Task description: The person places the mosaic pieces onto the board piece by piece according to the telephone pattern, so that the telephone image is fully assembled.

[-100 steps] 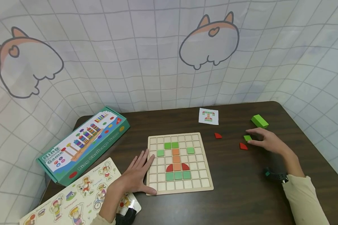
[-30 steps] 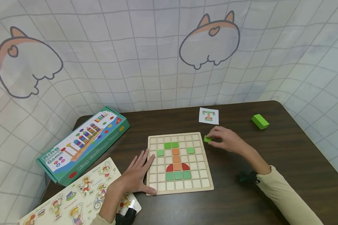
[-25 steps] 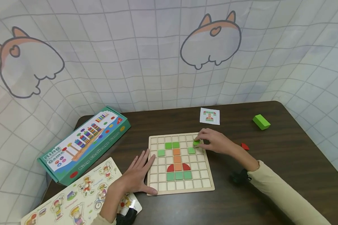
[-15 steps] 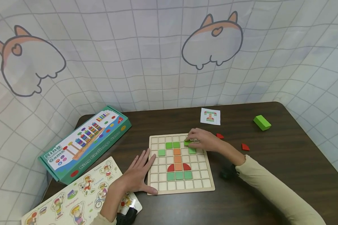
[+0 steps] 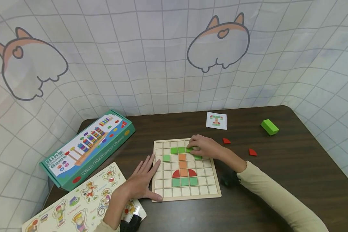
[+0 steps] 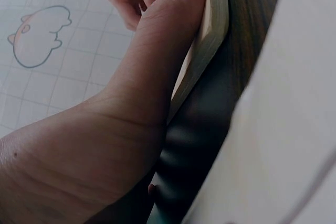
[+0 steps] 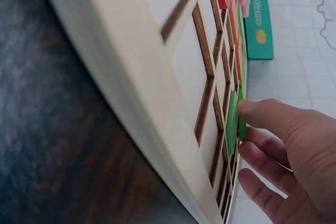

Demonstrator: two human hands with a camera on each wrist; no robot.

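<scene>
A wooden grid board lies on the dark table, with green, orange and red tiles set in some of its squares. My left hand rests on the board's left edge, fingers spread and thumb at the lower corner. Over the upper part of the board, my right hand pinches a green square tile, just right of a green tile pair in the same row. In the right wrist view the thumb presses on that green tile, partly behind another green tile.
Two red quarter-round tiles lie right of the board. Behind them are a printed pattern card and a green block. A green game box and a picture board occupy the left, the latter under my left forearm.
My right hand has picked up the green tile from the table's right side and carried it left over the board, beside the green pair. My left hand stays put.
</scene>
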